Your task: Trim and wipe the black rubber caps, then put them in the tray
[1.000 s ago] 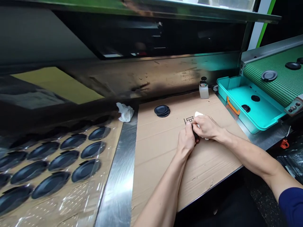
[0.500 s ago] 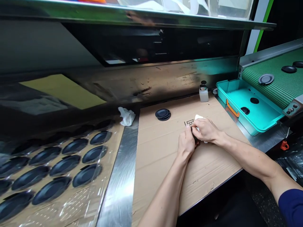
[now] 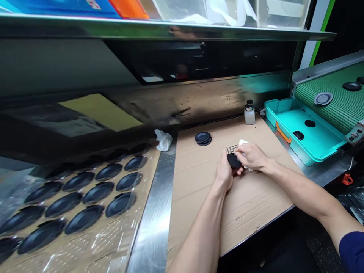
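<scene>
My left hand [image 3: 223,172] is closed around a round black disc [image 3: 234,160], its flat face turned up toward me. Against the disc's right edge are the bent fingers of my right hand [image 3: 254,156], which is closed on a white wipe [image 3: 243,142]. Bits of the wipe stick out above and below that hand; the rest is hidden. Both hands are over a cardboard sheet [image 3: 196,182]. Beyond them, to the left, lies a small stack of black discs [image 3: 203,138]. A small pump bottle [image 3: 250,115] stands at the back of the cardboard.
Rows of black discs [image 3: 85,220] lie on a plastic-covered sheet at left. A crumpled tissue [image 3: 163,140] rests by the metal strip [image 3: 150,212]. At right, a teal bin [image 3: 313,156] holds two dark pieces, beside a green conveyor [image 3: 341,106] carrying several discs. A metal shelf [image 3: 199,34] overhangs.
The disc has been tilted so its black face now shows between my hands; before, it was mostly hidden. The whole view has shifted slightly with my head.
</scene>
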`<state>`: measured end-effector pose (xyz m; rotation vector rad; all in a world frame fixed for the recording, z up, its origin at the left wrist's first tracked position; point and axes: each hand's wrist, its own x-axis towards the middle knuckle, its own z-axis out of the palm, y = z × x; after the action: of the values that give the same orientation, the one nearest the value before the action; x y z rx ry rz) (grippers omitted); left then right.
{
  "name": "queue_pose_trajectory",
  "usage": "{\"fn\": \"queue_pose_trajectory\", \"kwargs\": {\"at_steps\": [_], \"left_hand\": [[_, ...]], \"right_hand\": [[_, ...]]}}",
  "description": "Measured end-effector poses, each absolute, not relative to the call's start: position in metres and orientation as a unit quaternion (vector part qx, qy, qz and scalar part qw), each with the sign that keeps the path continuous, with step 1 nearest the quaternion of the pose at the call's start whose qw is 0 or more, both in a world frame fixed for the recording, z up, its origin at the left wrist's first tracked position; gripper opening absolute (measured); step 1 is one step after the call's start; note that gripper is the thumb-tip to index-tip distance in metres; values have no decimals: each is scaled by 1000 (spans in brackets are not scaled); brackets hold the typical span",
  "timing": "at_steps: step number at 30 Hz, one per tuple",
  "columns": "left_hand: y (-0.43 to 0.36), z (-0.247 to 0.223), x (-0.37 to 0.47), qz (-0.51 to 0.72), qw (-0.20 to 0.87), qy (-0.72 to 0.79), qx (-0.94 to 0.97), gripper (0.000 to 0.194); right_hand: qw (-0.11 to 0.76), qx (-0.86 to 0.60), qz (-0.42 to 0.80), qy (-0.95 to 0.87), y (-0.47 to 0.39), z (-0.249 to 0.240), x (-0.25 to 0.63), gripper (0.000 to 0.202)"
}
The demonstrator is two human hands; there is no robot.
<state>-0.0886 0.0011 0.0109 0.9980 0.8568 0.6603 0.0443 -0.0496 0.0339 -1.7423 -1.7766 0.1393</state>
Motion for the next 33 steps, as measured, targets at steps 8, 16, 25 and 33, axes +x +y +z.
{"fn": "queue_pose_trajectory", "kwargs": {"at_steps": [8,16,25,33], "left_hand": [[24,37,-112,241,898,336,152,63],[25,36,-112,246,899,328,153,65],[25,16,-94,369,878,244,183,35],[31,8,-99,358,887,234,176,41]], "right_hand": [[236,-836,10,-496,-58,55,107,22],[154,-767,-31,-623,-53,32,78,38],[268,-716,-12,-645,-48,31,29,34],[136,-734,-46,-664,-57,35,-8,41]]}}
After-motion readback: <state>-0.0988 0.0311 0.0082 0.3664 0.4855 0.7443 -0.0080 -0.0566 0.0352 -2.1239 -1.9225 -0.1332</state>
